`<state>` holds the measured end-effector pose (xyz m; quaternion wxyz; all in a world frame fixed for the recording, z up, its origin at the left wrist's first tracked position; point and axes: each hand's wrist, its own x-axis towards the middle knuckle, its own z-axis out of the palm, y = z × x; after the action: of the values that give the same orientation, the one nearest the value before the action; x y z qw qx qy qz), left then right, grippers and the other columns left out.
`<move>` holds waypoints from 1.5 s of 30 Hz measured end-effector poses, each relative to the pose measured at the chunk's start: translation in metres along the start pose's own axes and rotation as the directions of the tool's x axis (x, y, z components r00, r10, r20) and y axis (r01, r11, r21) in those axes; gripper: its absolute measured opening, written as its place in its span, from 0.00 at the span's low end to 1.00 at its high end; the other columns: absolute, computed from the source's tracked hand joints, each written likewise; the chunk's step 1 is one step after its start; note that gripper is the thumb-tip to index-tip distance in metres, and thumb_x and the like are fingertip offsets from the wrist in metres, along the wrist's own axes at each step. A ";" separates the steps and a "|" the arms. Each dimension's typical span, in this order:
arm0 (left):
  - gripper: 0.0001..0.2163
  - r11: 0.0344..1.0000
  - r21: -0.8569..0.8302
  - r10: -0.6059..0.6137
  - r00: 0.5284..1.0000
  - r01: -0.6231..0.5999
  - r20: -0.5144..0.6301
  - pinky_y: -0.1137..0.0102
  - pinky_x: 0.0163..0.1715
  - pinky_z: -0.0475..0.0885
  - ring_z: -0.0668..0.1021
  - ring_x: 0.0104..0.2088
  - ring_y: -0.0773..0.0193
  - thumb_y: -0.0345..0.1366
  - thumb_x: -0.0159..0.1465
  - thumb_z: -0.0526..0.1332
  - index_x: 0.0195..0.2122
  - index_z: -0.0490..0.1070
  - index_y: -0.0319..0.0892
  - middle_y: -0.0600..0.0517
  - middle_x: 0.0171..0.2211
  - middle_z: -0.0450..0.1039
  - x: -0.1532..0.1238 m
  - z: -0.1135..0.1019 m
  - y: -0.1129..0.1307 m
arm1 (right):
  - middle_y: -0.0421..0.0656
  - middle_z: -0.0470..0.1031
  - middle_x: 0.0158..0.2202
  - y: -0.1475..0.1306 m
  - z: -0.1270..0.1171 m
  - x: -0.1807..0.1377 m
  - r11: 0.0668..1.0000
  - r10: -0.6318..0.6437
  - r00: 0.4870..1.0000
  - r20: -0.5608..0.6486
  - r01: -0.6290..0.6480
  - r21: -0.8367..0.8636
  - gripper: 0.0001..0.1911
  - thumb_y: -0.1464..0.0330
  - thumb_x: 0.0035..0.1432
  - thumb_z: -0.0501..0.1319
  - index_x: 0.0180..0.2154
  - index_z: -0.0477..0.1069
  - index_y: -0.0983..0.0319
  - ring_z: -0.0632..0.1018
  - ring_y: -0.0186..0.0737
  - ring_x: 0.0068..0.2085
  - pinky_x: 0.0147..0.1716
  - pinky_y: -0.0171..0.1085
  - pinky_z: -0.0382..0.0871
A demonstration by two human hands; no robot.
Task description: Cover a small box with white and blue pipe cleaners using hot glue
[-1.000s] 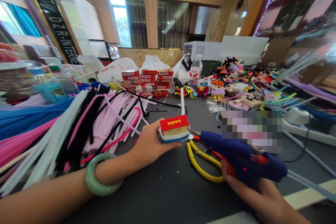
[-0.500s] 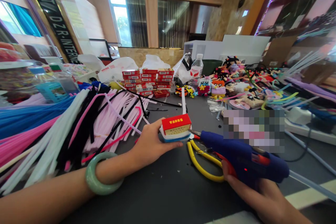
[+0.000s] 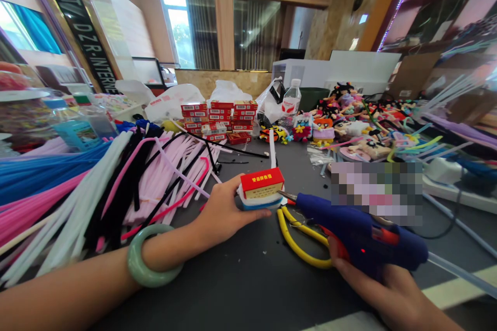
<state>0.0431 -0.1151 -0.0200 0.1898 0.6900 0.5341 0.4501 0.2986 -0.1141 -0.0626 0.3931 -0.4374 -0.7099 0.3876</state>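
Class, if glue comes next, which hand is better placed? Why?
Probably the right hand: it holds the blue plastic glue gun, its metal nozzle by the red cardboard box that the left hand grips.

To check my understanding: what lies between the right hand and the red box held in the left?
In the head view, the blue glue gun extends from the right hand toward the red box; a yellow-handled tool lies on the table below.

What looked like a craft workshop, bundled pipe cleaners (image 3: 155,178) lay on a dark worktable (image 3: 233,289), small fuzzy dolls (image 3: 344,106) crowded its far side, a blue glue gun (image 3: 341,220) was held above it
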 end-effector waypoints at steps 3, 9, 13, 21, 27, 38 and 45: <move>0.22 1.000 0.003 0.006 1.000 -0.006 0.000 0.61 0.47 0.73 0.80 0.43 0.54 0.42 0.49 0.71 0.44 0.74 0.43 0.50 0.42 0.79 0.000 0.000 0.000 | 0.41 0.74 0.22 -0.001 0.001 0.000 1.000 -0.021 1.000 -0.008 0.021 -0.022 0.14 0.56 0.53 0.58 0.27 0.76 0.57 0.75 0.41 0.24 0.24 0.35 0.72; 0.22 1.000 0.006 0.003 1.000 -0.003 0.007 0.62 0.46 0.73 0.80 0.42 0.55 0.42 0.49 0.71 0.44 0.74 0.42 0.49 0.42 0.79 0.000 -0.001 0.001 | 0.40 0.72 0.20 -0.001 -0.001 0.003 0.997 -0.056 0.998 0.011 0.056 -0.057 0.15 0.55 0.53 0.58 0.26 0.75 0.58 0.73 0.39 0.22 0.21 0.33 0.72; 0.23 1.000 0.008 0.001 1.000 -0.001 0.014 0.62 0.46 0.73 0.80 0.43 0.54 0.42 0.48 0.71 0.45 0.73 0.42 0.49 0.42 0.79 0.001 -0.001 0.002 | 0.41 0.75 0.21 0.000 -0.005 0.007 0.994 -0.068 0.995 0.076 0.074 -0.076 0.14 0.57 0.52 0.58 0.27 0.76 0.58 0.76 0.41 0.23 0.22 0.33 0.74; 0.22 1.000 0.016 0.019 1.000 -0.019 0.011 0.64 0.45 0.73 0.80 0.41 0.56 0.41 0.49 0.71 0.45 0.73 0.42 0.50 0.41 0.80 0.001 0.000 0.002 | 0.41 0.76 0.21 0.000 -0.010 0.009 0.988 -0.087 0.986 0.143 0.104 -0.116 0.13 0.59 0.53 0.57 0.27 0.77 0.57 0.77 0.40 0.22 0.22 0.32 0.75; 0.22 1.000 0.020 0.023 0.999 -0.024 0.023 0.63 0.45 0.73 0.80 0.41 0.56 0.42 0.49 0.71 0.45 0.73 0.42 0.50 0.42 0.79 0.000 -0.001 0.003 | 0.41 0.77 0.22 0.001 -0.015 0.014 0.988 -0.086 0.968 0.238 0.113 -0.102 0.14 0.58 0.55 0.57 0.29 0.77 0.57 0.79 0.40 0.23 0.23 0.31 0.76; 0.22 0.998 0.047 0.036 0.999 -0.037 0.026 0.64 0.45 0.73 0.80 0.40 0.57 0.42 0.49 0.71 0.45 0.73 0.43 0.51 0.41 0.79 0.001 -0.001 0.002 | 0.41 0.76 0.21 -0.003 -0.001 0.003 0.978 -0.120 0.991 0.067 0.129 -0.166 0.12 0.61 0.53 0.56 0.27 0.76 0.56 0.77 0.41 0.23 0.24 0.33 0.75; 0.22 0.999 0.029 0.024 0.999 -0.026 0.041 0.64 0.44 0.73 0.80 0.40 0.57 0.43 0.50 0.70 0.45 0.73 0.43 0.51 0.41 0.79 -0.001 0.000 0.002 | 0.41 0.77 0.22 -0.005 -0.001 0.003 0.961 -0.153 0.987 0.056 0.162 -0.223 0.12 0.63 0.52 0.55 0.25 0.76 0.57 0.78 0.41 0.23 0.25 0.33 0.75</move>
<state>0.0439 -0.1168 -0.0187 0.1846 0.7085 0.5281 0.4302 0.2967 -0.1129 -0.0568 0.3567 -0.4140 -0.7893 0.2798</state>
